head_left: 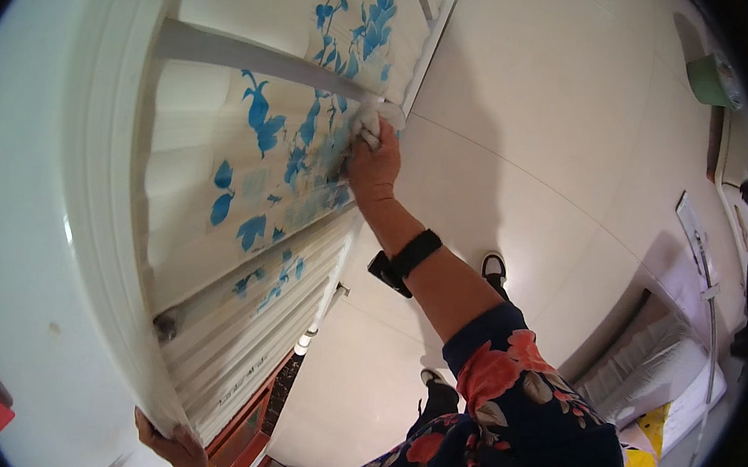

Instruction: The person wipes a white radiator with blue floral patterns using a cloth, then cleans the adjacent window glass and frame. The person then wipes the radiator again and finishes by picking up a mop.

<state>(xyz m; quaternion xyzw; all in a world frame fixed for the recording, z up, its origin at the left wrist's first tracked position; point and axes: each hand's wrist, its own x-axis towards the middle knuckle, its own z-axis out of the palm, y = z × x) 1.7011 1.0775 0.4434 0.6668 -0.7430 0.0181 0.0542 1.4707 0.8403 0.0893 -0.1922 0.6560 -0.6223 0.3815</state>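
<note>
My right hand (374,169) is closed around a bunched white cloth (368,124) and presses it against a white door-like panel (197,120) printed with blue flowers and leaves. The cloth touches the panel beside a grey strip (256,61) that runs across it. A black band (417,252) circles my right wrist. Low on the left, my left hand (174,449) grips the lower edge of the panel's thick white frame (114,202); part of its fingers is hidden behind that edge. Ribbed white slats (250,329) lie between the two hands.
Pale floor tiles (568,153) stretch to the right, with my shoes (494,267) on them. A reddish-brown wooden cabinet (242,440) stands beyond the panel's lower edge. At the right are a grey cushion (643,359), a yellow cloth (643,444), a power strip (693,228) with its cable, and a green container (710,81).
</note>
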